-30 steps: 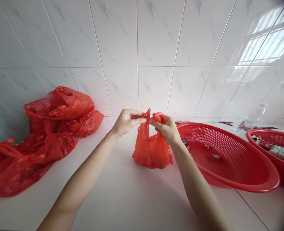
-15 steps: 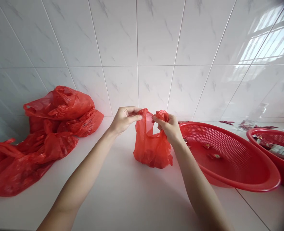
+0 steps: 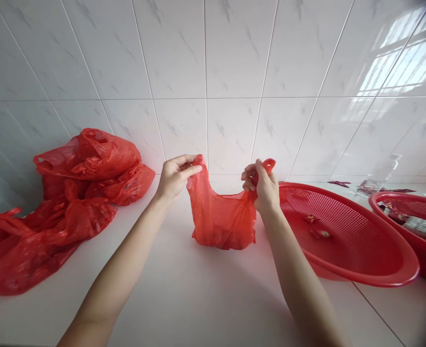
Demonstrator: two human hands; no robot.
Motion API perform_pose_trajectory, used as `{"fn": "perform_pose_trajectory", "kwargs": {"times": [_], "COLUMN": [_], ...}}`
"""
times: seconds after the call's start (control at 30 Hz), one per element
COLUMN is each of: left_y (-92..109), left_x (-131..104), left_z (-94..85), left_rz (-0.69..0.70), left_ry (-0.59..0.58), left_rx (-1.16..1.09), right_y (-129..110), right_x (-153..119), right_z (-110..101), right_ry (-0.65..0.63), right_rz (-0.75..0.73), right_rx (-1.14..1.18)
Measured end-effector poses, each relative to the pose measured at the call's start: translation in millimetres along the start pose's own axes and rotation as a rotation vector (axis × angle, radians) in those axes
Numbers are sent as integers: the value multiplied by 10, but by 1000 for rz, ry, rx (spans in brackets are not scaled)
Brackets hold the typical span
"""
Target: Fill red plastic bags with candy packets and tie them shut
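Observation:
A small red plastic bag point(image 3: 223, 219) hangs between my two hands, low over the white countertop, its mouth stretched sideways. My left hand point(image 3: 175, 176) pinches the top of its left handle between thumb and fingers. On the other side my right hand point(image 3: 264, 185) is closed around the right handle, whose tip pokes up above the fist. Something darker shows through the film along the bag's bottom, but I cannot make out what it is.
Several filled red plastic bags point(image 3: 90, 164) are heaped at the left by the tiled wall point(image 3: 231, 135). Right of my hands stands a red plastic basket point(image 3: 357, 231) with a few small wrapped packets point(image 3: 320, 233). A second red basket point(image 3: 397, 197) and a clear bottle point(image 3: 386, 173) are farther right.
My hands have moved apart, spreading the bag's handles. The left went left and the right shifted slightly right, its fingers now wrapped round the gathered handle.

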State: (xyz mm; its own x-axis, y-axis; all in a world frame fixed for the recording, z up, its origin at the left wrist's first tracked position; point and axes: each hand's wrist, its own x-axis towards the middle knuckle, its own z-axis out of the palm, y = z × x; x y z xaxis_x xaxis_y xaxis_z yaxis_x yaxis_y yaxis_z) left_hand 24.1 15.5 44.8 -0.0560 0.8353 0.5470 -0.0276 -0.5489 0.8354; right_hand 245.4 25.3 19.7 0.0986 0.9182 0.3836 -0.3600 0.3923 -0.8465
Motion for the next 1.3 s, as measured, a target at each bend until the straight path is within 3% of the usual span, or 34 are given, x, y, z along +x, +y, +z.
{"fn": "perform_pose_trajectory", "kwargs": {"times": [0.17, 0.3, 0.4, 0.6, 0.73, 0.93, 1.13, 1.3], "left_y": [-39, -33, 7, 135, 189, 186, 112, 82], "left_x": [40, 29, -2, -43, -52, -66, -47, -46], "left_z": [-150, -176, -99, 144, 261, 364, 340, 299], "left_rz": [15, 25, 7, 17, 36, 42, 50, 18], "left_ry": [191, 165, 25, -413, -526, -528, -321, -276], "left_rx": [-64, -98, -64, 103, 115, 98, 43, -72], "right_y": [-14, -40, -34, 31, 112, 103, -164, -137], "right_x": [68, 37, -35, -150, -141, -138, -154, -91], "right_z": [-113, -89, 25, 199, 173, 155, 52, -37], "right_ry": [149, 37, -98, -238, -266, -365, -504, -542], "right_rz": [-34, 25, 92, 114, 34, -30, 66, 92], "right_rx": [21, -23, -128, -381, -473, -491, -333, -232]}}
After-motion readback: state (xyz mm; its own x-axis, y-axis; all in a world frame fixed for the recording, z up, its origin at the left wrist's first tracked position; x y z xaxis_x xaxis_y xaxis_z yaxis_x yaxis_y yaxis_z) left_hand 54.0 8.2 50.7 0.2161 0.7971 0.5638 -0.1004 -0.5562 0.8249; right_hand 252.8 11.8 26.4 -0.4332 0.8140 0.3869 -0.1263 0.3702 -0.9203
